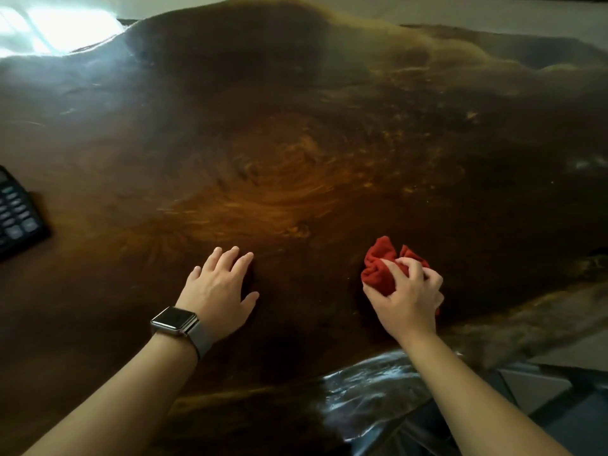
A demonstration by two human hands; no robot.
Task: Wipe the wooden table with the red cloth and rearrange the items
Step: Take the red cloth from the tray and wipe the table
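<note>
A large dark wooden table with swirling grain and a wavy edge fills the view. My right hand grips a crumpled red cloth and presses it on the table near the front right edge. My left hand lies flat on the wood to the left of the cloth, fingers spread, holding nothing. A watch sits on my left wrist.
A black calculator lies at the table's left edge, partly cut off by the frame. The table's uneven front edge runs below my right forearm, with floor beyond it at bottom right. Bright window glare falls on the far left corner.
</note>
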